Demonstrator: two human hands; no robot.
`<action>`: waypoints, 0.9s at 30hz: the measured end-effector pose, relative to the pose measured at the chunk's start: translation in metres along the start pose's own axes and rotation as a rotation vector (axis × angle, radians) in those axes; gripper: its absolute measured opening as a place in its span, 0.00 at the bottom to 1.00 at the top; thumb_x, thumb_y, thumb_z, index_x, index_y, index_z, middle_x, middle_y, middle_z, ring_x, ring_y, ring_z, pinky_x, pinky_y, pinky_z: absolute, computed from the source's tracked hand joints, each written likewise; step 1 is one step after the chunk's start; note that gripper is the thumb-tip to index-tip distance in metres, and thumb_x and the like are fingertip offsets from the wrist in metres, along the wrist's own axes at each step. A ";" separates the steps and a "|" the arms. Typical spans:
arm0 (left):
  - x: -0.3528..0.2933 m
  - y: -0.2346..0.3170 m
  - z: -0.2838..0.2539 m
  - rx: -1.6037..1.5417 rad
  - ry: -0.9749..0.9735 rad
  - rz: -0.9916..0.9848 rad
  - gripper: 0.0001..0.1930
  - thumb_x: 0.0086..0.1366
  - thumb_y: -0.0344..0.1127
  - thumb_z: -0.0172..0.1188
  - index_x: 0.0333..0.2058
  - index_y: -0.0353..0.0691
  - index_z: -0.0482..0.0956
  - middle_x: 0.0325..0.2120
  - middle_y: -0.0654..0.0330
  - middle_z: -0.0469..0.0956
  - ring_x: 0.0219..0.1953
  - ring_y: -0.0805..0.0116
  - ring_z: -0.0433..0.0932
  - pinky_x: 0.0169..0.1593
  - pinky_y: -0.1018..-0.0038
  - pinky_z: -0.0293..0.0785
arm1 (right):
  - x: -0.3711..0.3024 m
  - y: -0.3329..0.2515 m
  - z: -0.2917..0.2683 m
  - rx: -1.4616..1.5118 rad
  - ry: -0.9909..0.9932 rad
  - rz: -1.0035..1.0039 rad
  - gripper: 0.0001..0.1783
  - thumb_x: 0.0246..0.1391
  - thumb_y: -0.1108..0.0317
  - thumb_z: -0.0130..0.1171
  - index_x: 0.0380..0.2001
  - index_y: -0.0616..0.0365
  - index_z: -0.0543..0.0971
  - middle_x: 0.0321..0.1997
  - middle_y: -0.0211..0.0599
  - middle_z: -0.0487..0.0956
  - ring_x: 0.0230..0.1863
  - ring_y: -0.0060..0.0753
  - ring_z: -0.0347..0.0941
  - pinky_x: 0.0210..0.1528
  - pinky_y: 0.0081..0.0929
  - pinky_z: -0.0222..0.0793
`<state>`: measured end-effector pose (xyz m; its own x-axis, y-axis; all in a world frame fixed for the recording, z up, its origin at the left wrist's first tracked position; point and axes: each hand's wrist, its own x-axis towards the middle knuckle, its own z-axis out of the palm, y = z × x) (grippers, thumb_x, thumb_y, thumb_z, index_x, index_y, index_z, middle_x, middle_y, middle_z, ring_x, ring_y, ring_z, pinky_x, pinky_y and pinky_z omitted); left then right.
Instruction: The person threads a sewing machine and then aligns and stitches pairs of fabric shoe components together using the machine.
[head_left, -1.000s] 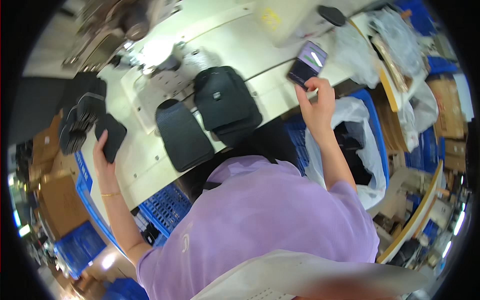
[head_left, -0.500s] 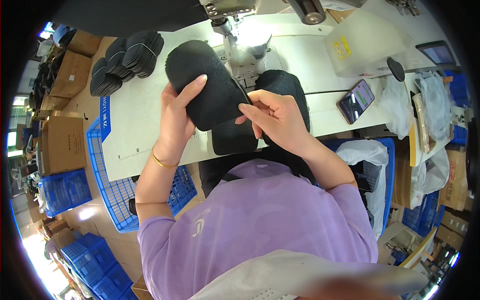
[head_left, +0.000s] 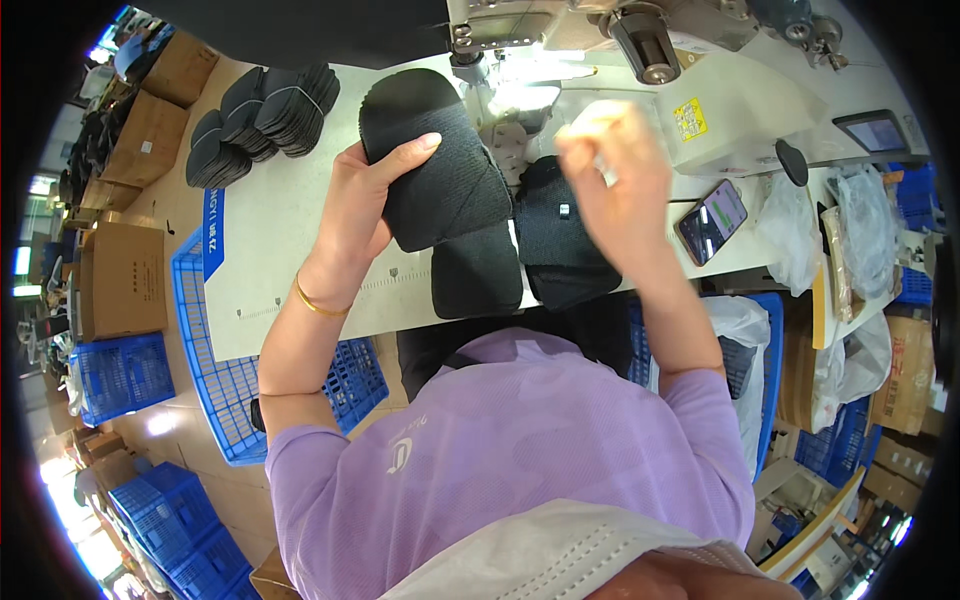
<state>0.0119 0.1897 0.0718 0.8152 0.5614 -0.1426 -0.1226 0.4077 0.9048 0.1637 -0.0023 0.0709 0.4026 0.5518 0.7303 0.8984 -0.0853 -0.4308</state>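
Observation:
My left hand (head_left: 362, 205) is closed on a black fabric piece (head_left: 435, 175) with rounded ends, its thumb across the top face. The piece is tilted up over the white table, just left of the sewing machine's (head_left: 505, 145) lit post. Off to the right, my right hand (head_left: 618, 180) is raised and smeared by motion; whether its curled fingers pinch anything does not show. Below it lie several dark fabric pieces (head_left: 565, 250), one with a small white tag. A flat black piece (head_left: 477, 278) lies at the table's front edge, partly under the held one.
Tied stacks of black pieces (head_left: 290, 110) stand at the table's back left. A phone (head_left: 712, 222) lies to the right, near clear plastic bags (head_left: 795, 215). Blue crates (head_left: 215, 370) flank the table on both sides, with cardboard boxes (head_left: 125, 280) farther left.
My right hand has left the held piece's edge and moved up and to the right. In my left hand the piece has turned, and a folded, textured face now shows.

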 end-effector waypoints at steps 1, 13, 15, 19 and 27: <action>0.003 0.001 0.002 0.028 -0.001 0.016 0.16 0.59 0.27 0.66 0.44 0.23 0.77 0.39 0.50 0.81 0.39 0.65 0.82 0.45 0.72 0.81 | -0.009 -0.013 0.002 0.228 -0.169 0.193 0.08 0.59 0.66 0.60 0.35 0.60 0.81 0.36 0.38 0.80 0.27 0.26 0.72 0.28 0.23 0.66; 0.059 0.038 0.020 0.249 -0.067 0.008 0.11 0.64 0.28 0.60 0.41 0.24 0.80 0.37 0.51 0.82 0.35 0.65 0.82 0.40 0.74 0.81 | -0.002 -0.017 0.025 1.010 -0.242 0.689 0.12 0.62 0.68 0.54 0.30 0.65 0.80 0.22 0.36 0.81 0.14 0.15 0.67 0.18 0.15 0.61; 0.062 0.040 0.021 0.251 -0.066 -0.006 0.11 0.64 0.28 0.60 0.42 0.25 0.80 0.38 0.51 0.82 0.36 0.65 0.82 0.41 0.74 0.80 | -0.002 -0.017 0.025 1.015 -0.252 0.704 0.12 0.62 0.68 0.54 0.29 0.65 0.80 0.22 0.36 0.81 0.14 0.15 0.67 0.18 0.15 0.61; 0.072 0.040 0.012 0.260 -0.083 -0.048 0.12 0.65 0.28 0.59 0.44 0.26 0.79 0.39 0.53 0.82 0.39 0.66 0.82 0.44 0.74 0.80 | -0.003 -0.017 0.031 1.114 -0.215 0.697 0.12 0.62 0.68 0.55 0.28 0.64 0.80 0.21 0.35 0.81 0.14 0.15 0.66 0.17 0.15 0.60; 0.036 0.010 0.016 1.037 0.211 1.033 0.25 0.52 0.41 0.75 0.45 0.36 0.76 0.42 0.54 0.73 0.47 0.59 0.73 0.52 0.62 0.71 | -0.005 -0.019 0.030 1.037 -0.213 0.659 0.10 0.64 0.68 0.53 0.32 0.62 0.80 0.22 0.33 0.80 0.16 0.14 0.68 0.19 0.13 0.60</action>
<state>0.0492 0.2026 0.0822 0.5135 0.4050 0.7565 -0.0598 -0.8626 0.5023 0.1396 0.0214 0.0596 0.6003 0.7840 0.1579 -0.0647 0.2444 -0.9675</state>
